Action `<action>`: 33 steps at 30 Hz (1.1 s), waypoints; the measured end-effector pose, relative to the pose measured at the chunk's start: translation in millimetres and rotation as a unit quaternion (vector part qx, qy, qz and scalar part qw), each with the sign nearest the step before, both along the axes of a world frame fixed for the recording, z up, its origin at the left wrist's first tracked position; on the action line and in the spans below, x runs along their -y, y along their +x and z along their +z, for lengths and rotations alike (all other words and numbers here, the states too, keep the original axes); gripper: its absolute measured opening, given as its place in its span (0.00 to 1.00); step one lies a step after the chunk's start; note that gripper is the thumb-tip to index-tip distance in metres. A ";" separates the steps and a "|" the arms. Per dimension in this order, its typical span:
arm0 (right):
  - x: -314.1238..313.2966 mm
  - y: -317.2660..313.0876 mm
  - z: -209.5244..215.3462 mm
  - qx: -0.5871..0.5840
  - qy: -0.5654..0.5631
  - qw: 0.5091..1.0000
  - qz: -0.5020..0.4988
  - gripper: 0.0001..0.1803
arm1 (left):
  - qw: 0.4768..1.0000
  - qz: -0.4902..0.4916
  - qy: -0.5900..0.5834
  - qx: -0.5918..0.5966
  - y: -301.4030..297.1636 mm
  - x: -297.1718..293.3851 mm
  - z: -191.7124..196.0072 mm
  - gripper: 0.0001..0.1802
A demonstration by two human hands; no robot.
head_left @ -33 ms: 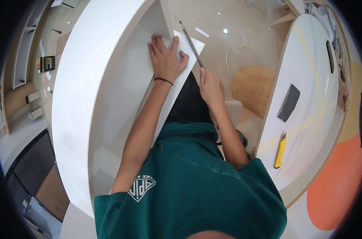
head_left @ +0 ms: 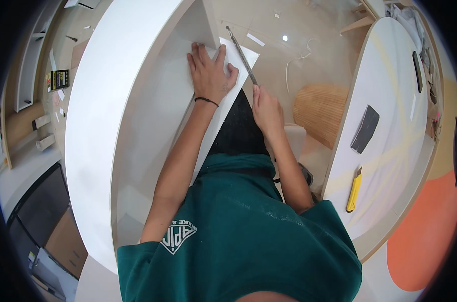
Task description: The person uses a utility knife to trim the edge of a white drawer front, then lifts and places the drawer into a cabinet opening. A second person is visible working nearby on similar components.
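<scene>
My left hand [head_left: 210, 75] lies with its fingers spread on a white board [head_left: 241, 53], close to the upright inner wall of a large white curved cabinet piece [head_left: 95, 126]. A dark band circles that wrist. In my right hand [head_left: 268, 109] is a long, thin grey metal file [head_left: 242, 55], gripped at its near end. The file slants away to the far left and lies along or just above the board's right edge; contact with the edge cannot be made out. The hand hides the file's near end.
On the right, a white curved table [head_left: 389, 176] carries a yellow utility knife [head_left: 354, 191] with its blade out, a dark flat sheet [head_left: 365, 129] and a long black object [head_left: 416, 72]. A slatted wooden panel [head_left: 319, 113] stands beside it. Scraps and a white cord [head_left: 287, 70] lie on the floor.
</scene>
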State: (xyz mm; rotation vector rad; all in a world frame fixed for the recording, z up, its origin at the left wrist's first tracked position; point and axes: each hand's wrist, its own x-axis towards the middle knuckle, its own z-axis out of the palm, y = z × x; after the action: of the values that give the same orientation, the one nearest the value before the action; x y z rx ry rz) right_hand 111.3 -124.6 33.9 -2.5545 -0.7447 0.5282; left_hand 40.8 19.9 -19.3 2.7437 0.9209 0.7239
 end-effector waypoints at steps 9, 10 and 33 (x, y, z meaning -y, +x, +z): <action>-2.3 2.9 -11.0 -0.021 -0.018 1.000 -0.005 0.25 | 1.000 0.003 -0.004 0.004 4.2 -3.1 -1.4 0.29; -1.7 2.3 -11.0 -0.067 -0.079 0.995 -0.009 0.25 | 1.000 0.007 0.000 0.002 4.2 -3.5 -1.7 0.29; -0.5 8.9 3.2 -0.010 -0.034 0.999 -0.016 0.26 | 1.000 0.003 0.003 -0.002 6.0 -4.9 0.6 0.29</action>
State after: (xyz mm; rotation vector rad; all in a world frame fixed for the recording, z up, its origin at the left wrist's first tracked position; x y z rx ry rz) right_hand 120.1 -124.1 37.0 -2.6151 -0.6888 0.5782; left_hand 46.8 24.8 -18.7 2.7497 0.9289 0.7228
